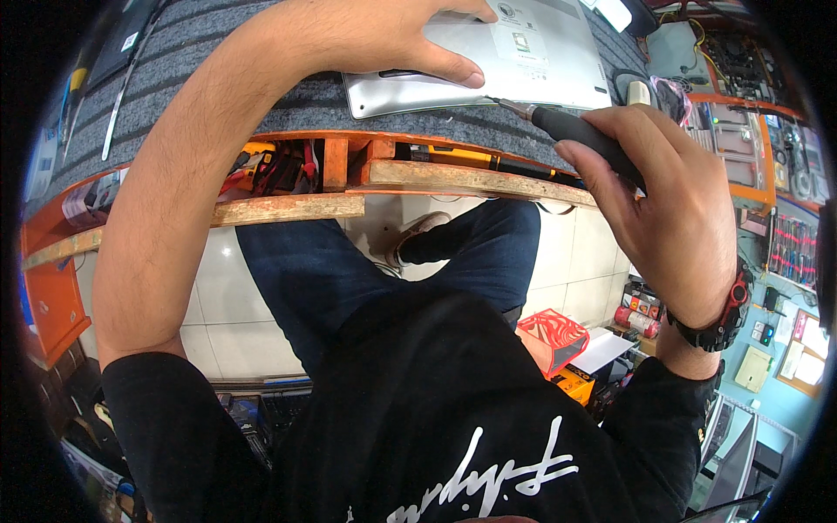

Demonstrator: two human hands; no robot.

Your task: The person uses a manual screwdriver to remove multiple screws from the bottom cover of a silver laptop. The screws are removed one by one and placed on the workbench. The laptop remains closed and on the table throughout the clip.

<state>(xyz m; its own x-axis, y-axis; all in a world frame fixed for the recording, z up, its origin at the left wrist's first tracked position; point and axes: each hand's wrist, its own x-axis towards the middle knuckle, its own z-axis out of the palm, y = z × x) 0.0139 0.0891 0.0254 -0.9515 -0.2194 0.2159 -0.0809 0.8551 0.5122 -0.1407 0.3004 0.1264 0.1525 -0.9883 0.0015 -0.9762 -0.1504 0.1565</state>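
Note:
A silver laptop (558,44) lies bottom side up on a grey striped mat (323,106). My right hand (667,187) is wrapped round the black handle of a screwdriver (575,135). Its thin tip meets the laptop's underside close to the near edge, though whether it sits in a screw is too small to tell. My left hand (384,39) rests across the laptop's left part, thumb stretched out toward the screwdriver tip and fingers apart. Beneath that palm a dark strip shows on the casing, partly hidden.
Under the orange wooden bench edge (479,174), open compartments hold red and yellow hand tools (261,166). A dark flat panel (109,44) lies at the mat's left. Cables and a white plug (639,92) sit right of the laptop. Orange-framed shelving (741,148) stands farther right.

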